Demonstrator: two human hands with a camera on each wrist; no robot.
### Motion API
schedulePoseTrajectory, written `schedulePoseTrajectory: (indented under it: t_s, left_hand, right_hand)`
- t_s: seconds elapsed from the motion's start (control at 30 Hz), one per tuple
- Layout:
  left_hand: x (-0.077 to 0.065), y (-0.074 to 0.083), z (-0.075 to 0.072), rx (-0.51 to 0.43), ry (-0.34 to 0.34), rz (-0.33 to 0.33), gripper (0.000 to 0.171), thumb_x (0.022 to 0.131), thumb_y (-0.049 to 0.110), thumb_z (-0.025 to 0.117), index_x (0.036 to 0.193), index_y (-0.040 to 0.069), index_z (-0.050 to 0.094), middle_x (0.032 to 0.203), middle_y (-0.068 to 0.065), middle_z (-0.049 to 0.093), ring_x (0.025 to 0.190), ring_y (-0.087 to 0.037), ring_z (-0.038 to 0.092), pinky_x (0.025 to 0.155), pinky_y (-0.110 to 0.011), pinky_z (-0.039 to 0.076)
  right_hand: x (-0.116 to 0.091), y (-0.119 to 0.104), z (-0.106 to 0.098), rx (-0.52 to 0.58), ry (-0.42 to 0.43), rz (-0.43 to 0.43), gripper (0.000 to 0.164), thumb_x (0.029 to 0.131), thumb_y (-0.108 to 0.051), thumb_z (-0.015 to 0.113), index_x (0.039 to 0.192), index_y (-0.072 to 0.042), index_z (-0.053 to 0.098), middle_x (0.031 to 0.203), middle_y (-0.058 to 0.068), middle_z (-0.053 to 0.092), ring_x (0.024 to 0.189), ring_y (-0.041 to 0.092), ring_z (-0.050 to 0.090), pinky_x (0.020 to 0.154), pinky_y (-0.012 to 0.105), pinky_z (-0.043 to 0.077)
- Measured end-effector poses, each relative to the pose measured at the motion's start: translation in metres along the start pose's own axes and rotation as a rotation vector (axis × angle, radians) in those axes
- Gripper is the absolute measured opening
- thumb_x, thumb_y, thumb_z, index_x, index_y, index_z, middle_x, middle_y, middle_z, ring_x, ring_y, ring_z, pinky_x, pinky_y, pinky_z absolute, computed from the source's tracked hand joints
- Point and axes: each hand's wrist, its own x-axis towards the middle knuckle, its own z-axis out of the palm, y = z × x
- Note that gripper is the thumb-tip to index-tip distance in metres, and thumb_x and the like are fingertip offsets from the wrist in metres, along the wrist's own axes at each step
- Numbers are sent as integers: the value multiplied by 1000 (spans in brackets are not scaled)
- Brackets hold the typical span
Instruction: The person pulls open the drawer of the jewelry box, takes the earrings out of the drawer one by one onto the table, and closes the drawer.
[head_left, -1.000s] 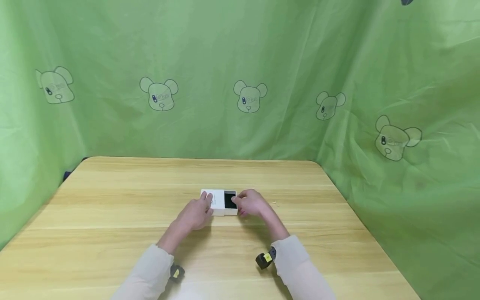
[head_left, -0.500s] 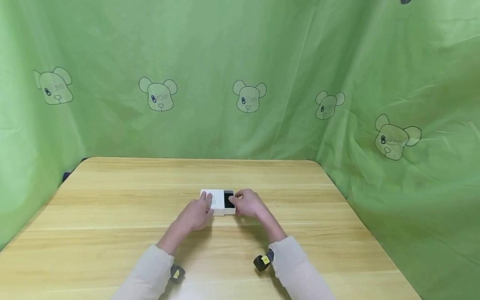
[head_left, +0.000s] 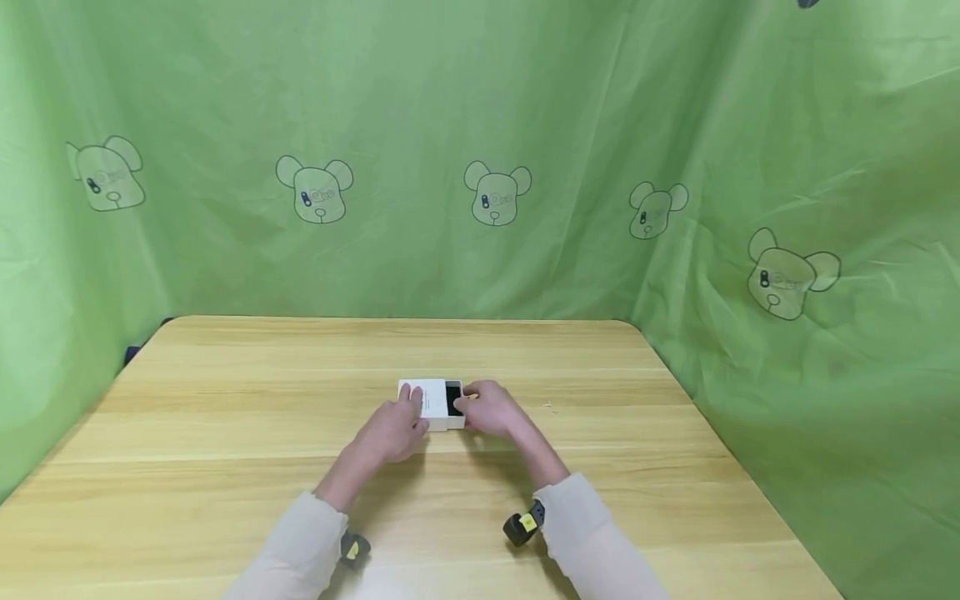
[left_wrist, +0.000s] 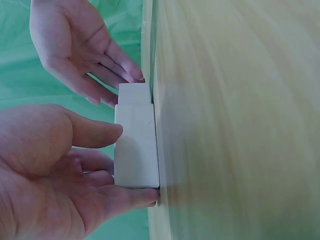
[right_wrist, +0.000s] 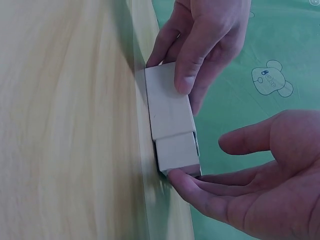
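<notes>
A small white box lies on the table, its sleeve printed with fine text. Out of the sleeve's right end sticks part of a white inner tray, with a black piece lying in it. My left hand grips the sleeve, thumb on the near side and fingers over the top and left end. My right hand has its fingertips against the tray's outer end. In the right wrist view, the right thumb is held apart from the box.
The wooden table reaches back to a green curtain with bear-head drawings. Tiny pale scraps lie right of the hands. Black wrist cameras hang at both cuffs.
The right hand has moved left and the tray has slid further into the sleeve, so less of the black piece shows. The left hand has stayed nearly in place.
</notes>
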Motion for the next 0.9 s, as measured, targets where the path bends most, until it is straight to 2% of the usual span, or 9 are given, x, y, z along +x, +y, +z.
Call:
schedulePoseTrajectory:
  t_s: [0.07, 0.2, 0.3, 0.47, 0.57, 0.67, 0.8, 0.9]
  left_hand:
    - [1, 0, 1, -10, -4, -8, 62, 105, 18, 53, 156, -7, 27, 163, -32, 19, 48, -11, 39, 51, -26, 43]
    - [2, 0, 1, -24, -13, -22, 64, 105, 19, 53, 156, -9, 26, 163, -33, 18, 65, -24, 56, 55, -29, 44]
    - [3, 0, 1, -16, -13, -28, 65, 105, 19, 53, 155, -10, 26, 163, -34, 19, 87, -34, 61, 62, -33, 48]
    - [4, 0, 2, -4, 2, -29, 65, 104, 19, 55, 155, -11, 27, 161, -36, 21, 101, -39, 59, 76, -40, 53]
    - [4, 0, 2, -1, 5, -27, 66, 104, 18, 55, 154, -12, 26, 161, -36, 22, 104, -41, 59, 78, -42, 53]
    - [4, 1, 1, -1, 5, -26, 66, 103, 18, 55, 154, -12, 27, 161, -37, 21, 101, -40, 60, 74, -40, 53]
    - [3, 2, 1, -30, -8, -31, 66, 104, 19, 54, 155, -10, 25, 162, -36, 19, 80, -31, 60, 63, -34, 49]
    - [2, 3, 1, -44, -12, -29, 65, 104, 19, 54, 156, -9, 26, 162, -35, 18, 65, -23, 52, 60, -32, 47]
  right_hand:
    - [0, 0, 1, 18, -9, -8, 51, 99, -17, 60, 141, 10, 51, 103, 18, 73, 89, 28, 71, 96, 47, 55]
    - [1, 0, 2, 40, -16, -31, 50, 96, -12, 61, 140, 11, 53, 115, 23, 71, 92, 30, 72, 93, 45, 57]
    - [1, -1, 3, 49, -19, -41, 48, 95, -11, 60, 137, 11, 55, 112, 23, 71, 92, 32, 72, 87, 41, 59]
    - [0, -2, 5, 79, -26, -43, 40, 94, -9, 59, 131, 8, 62, 99, 19, 72, 82, 27, 67, 68, 28, 52]
    - [0, -3, 7, 97, -30, -55, 39, 93, -7, 59, 129, 9, 63, 97, 18, 72, 80, 26, 65, 65, 25, 48]
    - [0, -3, 9, 99, -31, -64, 39, 92, -6, 59, 128, 10, 63, 100, 19, 73, 85, 29, 68, 69, 28, 53]
    - [1, -4, 12, 99, -31, -66, 38, 92, -6, 60, 127, 8, 64, 100, 17, 73, 88, 30, 69, 75, 31, 55]
    - [-1, -6, 15, 104, -27, -69, 38, 91, -7, 60, 126, 7, 66, 97, 14, 73, 86, 28, 67, 71, 28, 51]
